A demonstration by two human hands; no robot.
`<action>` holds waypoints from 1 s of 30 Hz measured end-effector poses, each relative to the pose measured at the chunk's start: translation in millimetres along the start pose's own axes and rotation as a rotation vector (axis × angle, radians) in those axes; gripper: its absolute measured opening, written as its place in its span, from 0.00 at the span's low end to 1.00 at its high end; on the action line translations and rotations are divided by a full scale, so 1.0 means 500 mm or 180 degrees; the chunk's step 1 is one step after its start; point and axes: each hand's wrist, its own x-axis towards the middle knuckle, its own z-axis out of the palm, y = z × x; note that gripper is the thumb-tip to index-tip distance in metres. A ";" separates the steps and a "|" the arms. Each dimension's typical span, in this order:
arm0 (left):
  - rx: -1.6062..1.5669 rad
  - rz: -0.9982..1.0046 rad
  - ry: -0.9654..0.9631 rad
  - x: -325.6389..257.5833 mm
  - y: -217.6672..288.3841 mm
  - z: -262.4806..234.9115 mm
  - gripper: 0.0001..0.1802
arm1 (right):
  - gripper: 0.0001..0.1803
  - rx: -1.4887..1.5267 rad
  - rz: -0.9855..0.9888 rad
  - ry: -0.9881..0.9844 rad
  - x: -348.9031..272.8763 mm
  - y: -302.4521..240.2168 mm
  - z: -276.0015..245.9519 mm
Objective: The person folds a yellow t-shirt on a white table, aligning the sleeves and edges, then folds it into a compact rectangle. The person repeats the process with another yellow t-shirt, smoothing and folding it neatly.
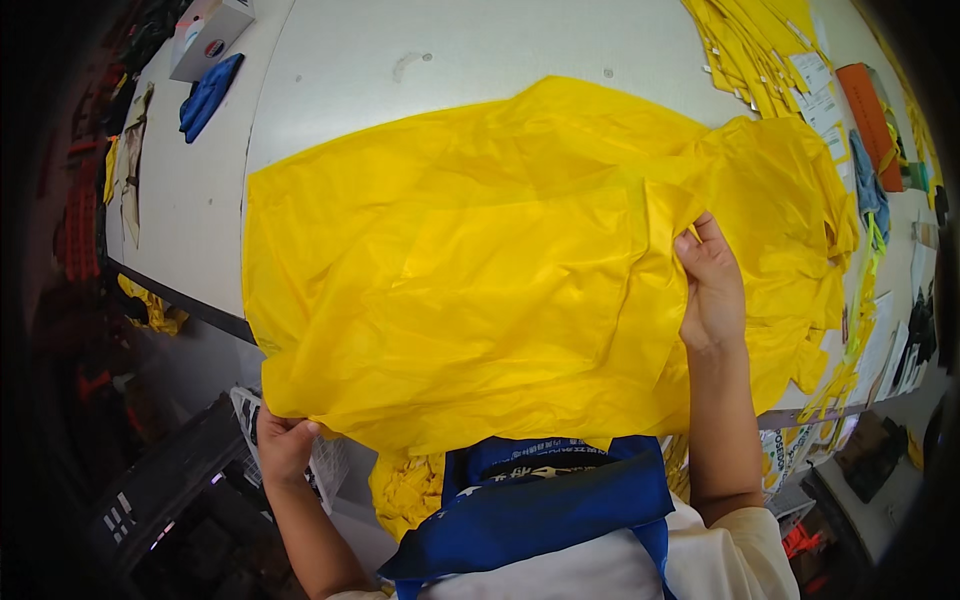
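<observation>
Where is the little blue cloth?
In the head view, the little blue cloth lies at the far left of the white table, beside a small white box, away from the big yellow sheet.

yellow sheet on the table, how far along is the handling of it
Done: the thin yellow sheet is mostly spread over the white table, and a stack of similar yellow pieces lies at the far right. In hand: the left hand grips the near-left corner off the table edge; the right hand pinches a fold at the right. Left: the right side is bunched and wrinkled, not flat yet.
</observation>
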 end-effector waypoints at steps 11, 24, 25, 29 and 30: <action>0.0104 0.0065 -0.0040 0.029 0.027 0.005 0.36 | 0.17 0.0061 -0.0069 -0.0208 -0.017 -0.043 0.031; 0.1460 0.1612 -0.0353 0.295 0.257 0.220 0.30 | 0.09 -0.5915 -0.2106 -0.2245 -0.198 -0.005 -0.074; 0.1650 0.1606 -0.0260 0.327 0.281 0.238 0.30 | 0.06 -0.6197 -0.2303 -0.2334 -0.183 0.008 -0.119; 0.3260 0.2371 0.0984 0.436 0.277 0.263 0.34 | 0.04 -0.3732 -0.0622 -0.0474 -0.112 -0.043 -0.094; 0.3610 0.2765 0.1471 0.447 0.239 0.262 0.34 | 0.04 -0.3753 -0.1047 -0.0193 -0.116 -0.061 -0.049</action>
